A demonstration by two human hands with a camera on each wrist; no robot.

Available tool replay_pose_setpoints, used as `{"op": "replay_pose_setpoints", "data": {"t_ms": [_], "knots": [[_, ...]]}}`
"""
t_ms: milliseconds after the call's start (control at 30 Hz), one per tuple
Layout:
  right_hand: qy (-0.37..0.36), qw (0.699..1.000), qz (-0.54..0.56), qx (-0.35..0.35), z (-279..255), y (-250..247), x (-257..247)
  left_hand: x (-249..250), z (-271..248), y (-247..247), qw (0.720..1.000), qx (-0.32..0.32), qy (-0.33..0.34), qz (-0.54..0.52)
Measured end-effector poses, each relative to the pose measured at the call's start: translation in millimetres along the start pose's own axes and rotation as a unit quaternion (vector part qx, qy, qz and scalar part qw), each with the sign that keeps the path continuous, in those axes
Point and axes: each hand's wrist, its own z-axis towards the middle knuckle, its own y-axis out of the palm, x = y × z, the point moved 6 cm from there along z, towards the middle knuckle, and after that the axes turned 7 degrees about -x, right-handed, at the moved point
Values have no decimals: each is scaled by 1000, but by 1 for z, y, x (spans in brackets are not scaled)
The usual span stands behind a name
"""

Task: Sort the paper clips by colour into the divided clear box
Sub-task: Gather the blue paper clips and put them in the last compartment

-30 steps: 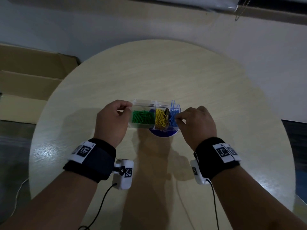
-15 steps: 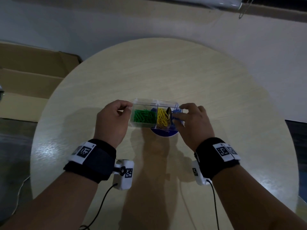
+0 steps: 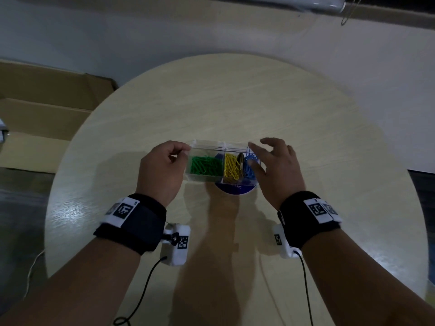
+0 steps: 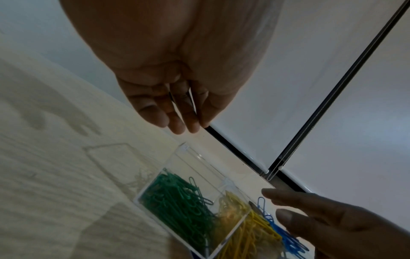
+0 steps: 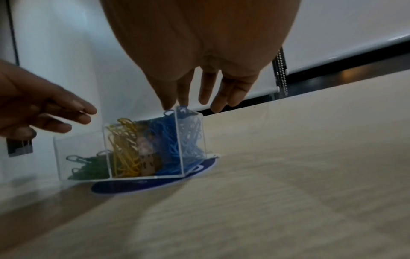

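The divided clear box [image 3: 204, 178] stands on a blue round disc [image 3: 237, 190] mid-table. Green clips [image 3: 206, 165] fill its left part, yellow clips [image 3: 231, 167] the middle, and blue clips [image 3: 250, 167] the right. A small brown piece [image 5: 147, 164] sits between yellow and blue. My left hand [image 3: 182, 152] hovers by the box's left end, fingers loosely curled and holding nothing; the left wrist view shows it apart from the box [image 4: 184, 150]. My right hand [image 3: 259, 149] is spread above the blue part. Its fingertips [image 5: 170, 106] touch the topmost blue clips [image 5: 175, 136].
The round wooden table [image 3: 235, 102] has bare surface all around the box. Flattened cardboard [image 3: 35, 102] lies on the floor to the left. Wrist-camera cables [image 3: 146, 290] trail over the near edge. A wall and a blind with a bead chain [image 5: 280, 75] stand behind the table.
My right hand has uncurled from pressing into the blue part and now spreads its fingers above it. My left hand has eased off the box's left end.
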Motion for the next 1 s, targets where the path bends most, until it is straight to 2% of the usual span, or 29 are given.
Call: {"op": "replay_pose_setpoints", "data": {"t_ms": [233, 300, 400, 467, 633, 700, 767, 833, 867, 933, 967, 1000], "knots": [[-10, 1000, -11, -4, -6, 9, 0, 3, 15, 9, 999, -5, 15, 50], [-18, 1000, 4, 16, -8, 6, -2, 3, 20, 11, 998, -10, 4, 55], [16, 995, 58, 73, -15, -4, 5, 1, 26, 12, 998, -15, -13, 64], [32, 995, 49, 83, -19, -3, 8, -5, 29, 14, 996, -33, -36, 78], [21, 998, -12, 52, -18, 6, 2, -12, 31, 27, 987, -102, -87, 88], [33, 997, 10, 63, -18, 1, 3, -11, 32, 30, 987, -106, -90, 84], [78, 990, 81, 85, -15, -6, 14, -11, 34, 32, 986, -116, -97, 71], [172, 965, 188, 68, -5, -6, 35, -11, 37, 33, 986, -126, -109, 32], [232, 939, 254, 22, 1, -1, 42, -11, 37, 34, 985, -128, -117, 3], [316, 851, 412, -76, 9, 19, 43, -14, 38, 34, 983, -124, -125, -56], [334, 803, 485, -96, 11, 25, 38, -16, 39, 34, 983, -119, -122, -74], [337, 767, 536, -99, 14, 29, 33, -16, 40, 32, 983, -112, -116, -85]]}}
